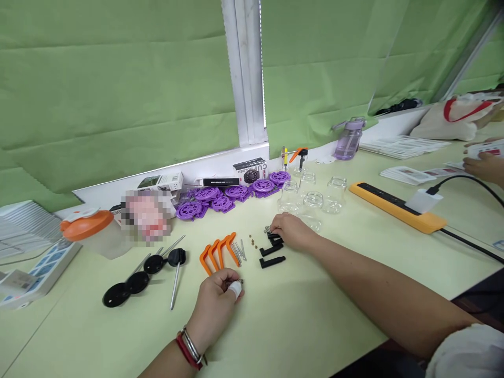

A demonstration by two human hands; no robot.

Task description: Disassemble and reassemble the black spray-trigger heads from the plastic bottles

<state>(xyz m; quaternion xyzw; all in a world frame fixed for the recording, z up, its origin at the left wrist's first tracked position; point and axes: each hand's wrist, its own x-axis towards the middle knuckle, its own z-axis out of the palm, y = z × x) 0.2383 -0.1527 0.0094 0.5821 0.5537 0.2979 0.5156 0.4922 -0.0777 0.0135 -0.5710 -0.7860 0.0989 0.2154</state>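
Observation:
My left hand (219, 297) is closed in a pinch above the near table, a small metallic piece (241, 282) peeking out by the white-covered thumb; most of it is hidden. My right hand (294, 232) reaches down with fingers together at some small springs (268, 229); whether it grips one is hidden. Just below it lie black angled nozzle pieces (272, 262). Between the hands are several orange levers (219, 252), thin metal pins (238, 251) and tiny brown beads (253, 241). Left of them rest black round caps (137, 282) with metal tubes (175, 286).
Clear bottles (334, 195) stand behind my right hand, near an assembled orange-and-black spray head (301, 155). Purple round holders (222, 202) line the back. A yellow power strip (397, 206) lies right, an orange-lidded cup (94, 231) left. Another person's hand (486, 164) holds cards.

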